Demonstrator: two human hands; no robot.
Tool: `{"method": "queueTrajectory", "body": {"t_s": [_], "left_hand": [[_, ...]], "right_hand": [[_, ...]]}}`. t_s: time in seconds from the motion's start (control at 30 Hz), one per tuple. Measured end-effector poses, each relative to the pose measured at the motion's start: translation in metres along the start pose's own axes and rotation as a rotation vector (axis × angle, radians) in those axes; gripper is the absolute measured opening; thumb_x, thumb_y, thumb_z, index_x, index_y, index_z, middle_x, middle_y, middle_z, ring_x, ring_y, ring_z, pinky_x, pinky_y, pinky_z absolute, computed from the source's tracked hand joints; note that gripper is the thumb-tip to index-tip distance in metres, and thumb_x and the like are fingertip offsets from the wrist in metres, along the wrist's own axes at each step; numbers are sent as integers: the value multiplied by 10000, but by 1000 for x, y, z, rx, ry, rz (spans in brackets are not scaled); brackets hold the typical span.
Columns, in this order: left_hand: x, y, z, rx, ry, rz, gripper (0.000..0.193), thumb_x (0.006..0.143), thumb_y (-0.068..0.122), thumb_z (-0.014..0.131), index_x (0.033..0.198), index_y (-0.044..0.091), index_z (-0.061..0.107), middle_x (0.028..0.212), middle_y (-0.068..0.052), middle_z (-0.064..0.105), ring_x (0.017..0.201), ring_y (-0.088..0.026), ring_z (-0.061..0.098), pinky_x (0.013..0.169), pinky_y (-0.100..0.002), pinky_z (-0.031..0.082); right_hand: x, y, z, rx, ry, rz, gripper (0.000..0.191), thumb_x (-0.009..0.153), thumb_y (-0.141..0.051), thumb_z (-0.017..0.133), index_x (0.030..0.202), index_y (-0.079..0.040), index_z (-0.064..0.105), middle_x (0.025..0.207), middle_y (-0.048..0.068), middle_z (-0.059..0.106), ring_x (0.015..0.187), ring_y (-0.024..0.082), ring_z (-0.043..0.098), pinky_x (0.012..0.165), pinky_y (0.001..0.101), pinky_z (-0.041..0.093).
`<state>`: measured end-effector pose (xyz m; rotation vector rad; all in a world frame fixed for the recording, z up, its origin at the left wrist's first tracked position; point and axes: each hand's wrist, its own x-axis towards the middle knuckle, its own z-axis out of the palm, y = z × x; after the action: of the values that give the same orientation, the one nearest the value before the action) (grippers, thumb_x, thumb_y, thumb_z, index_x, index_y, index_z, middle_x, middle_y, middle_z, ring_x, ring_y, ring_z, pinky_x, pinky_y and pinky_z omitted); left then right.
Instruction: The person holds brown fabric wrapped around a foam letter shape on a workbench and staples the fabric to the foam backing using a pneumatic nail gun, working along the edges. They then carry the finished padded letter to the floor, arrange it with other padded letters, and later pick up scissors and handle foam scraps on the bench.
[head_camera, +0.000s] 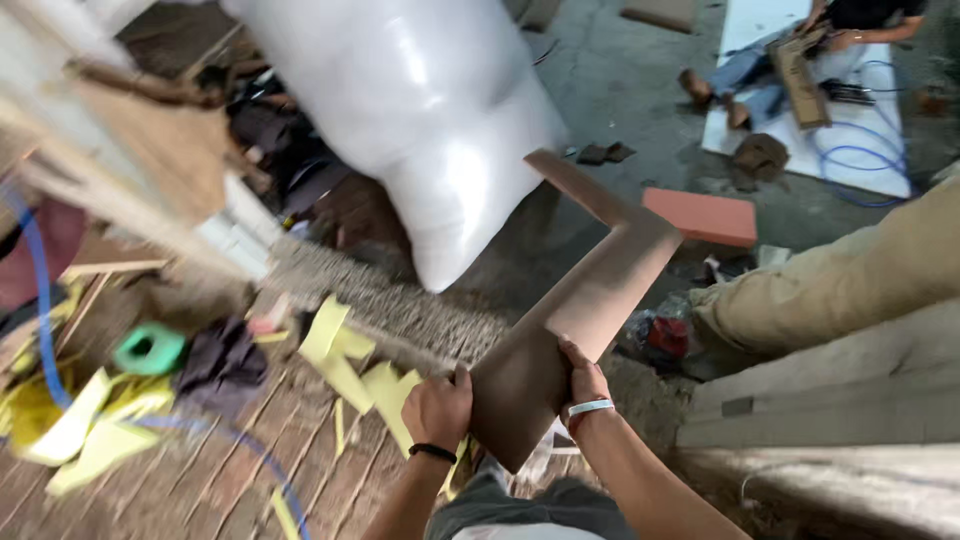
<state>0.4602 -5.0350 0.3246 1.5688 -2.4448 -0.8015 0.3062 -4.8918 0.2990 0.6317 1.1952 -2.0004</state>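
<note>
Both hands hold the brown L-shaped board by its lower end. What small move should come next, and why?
Probably move the right hand higher up the brown L-shaped board. With the left hand, both grip its lower end, while the long bent part extends unsupported toward the white bag.

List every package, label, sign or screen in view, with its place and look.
No labels, signs or screens show.
White sack: top centre, big, bulging, glossy plastic.
Cardboard piece: top right, brown, long, held by a seated person on a white sheet.
Brown board: centre, L-shaped, plain, held by left hand and right hand.
</note>
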Motion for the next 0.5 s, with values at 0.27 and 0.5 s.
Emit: {"method": "queueTrajectory", "body": {"t_s": [0.27, 0.5], "left_hand": [[240, 219, 58, -15, -151, 38, 450, 916, 501, 520, 869, 154, 803, 820, -196, 733, 795, -452, 688, 749, -556, 538], [438, 446, 149, -34, -179, 65, 477, 927, 495, 509, 800, 128, 786, 834, -164, 737, 845, -404, 683, 771, -530, 531]], "right_hand": [[178, -205, 124, -201, 278, -192, 751, 757, -368, 828, 1354, -4, 554, 1244, 178, 696, 1076, 319, 694, 928, 453, 556], [418, -413, 188, -296, 292, -293, 709, 767, -329, 828, 1353, 4, 608, 1240, 167, 701, 1064, 322, 697, 902, 453, 556]]}}
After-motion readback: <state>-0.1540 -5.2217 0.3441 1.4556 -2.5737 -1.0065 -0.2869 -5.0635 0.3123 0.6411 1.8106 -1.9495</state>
